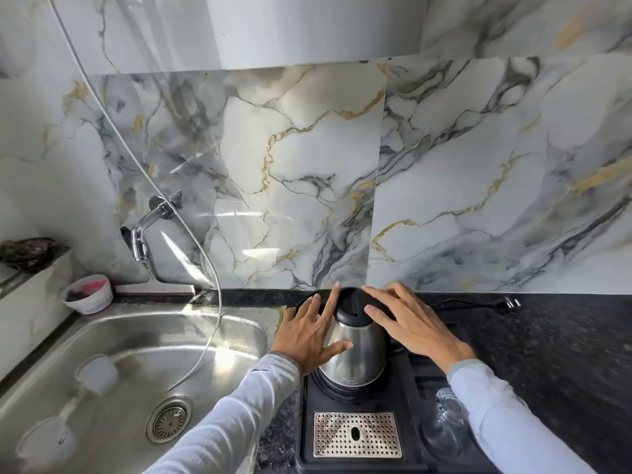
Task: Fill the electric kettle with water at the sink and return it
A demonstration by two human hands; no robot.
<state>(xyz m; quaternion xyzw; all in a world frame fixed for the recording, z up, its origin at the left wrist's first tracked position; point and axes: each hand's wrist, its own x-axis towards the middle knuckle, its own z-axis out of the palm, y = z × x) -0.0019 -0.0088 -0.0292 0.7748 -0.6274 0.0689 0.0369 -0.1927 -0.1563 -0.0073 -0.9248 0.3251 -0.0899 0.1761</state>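
Note:
A steel electric kettle [360, 357] with a black lid stands on its black base on a black tray [407, 425], right of the sink. My left hand [309, 336] lies flat against the kettle's left side, fingers spread, thumb on the steel. My right hand [412, 325] reaches over the kettle's right side near the lid, fingers spread and not closed around anything. The steel sink [130, 364] is at the left, with a chrome tap [142, 232] on the wall above its back edge.
A perforated drip grate [357, 434] sits in the tray's front. A clear glass [444, 422] stands by my right sleeve. A white cup [88, 294] rests at the sink's back left. A thin hose [205, 302] hangs into the sink. A plug [509, 304] lies on the dark counter.

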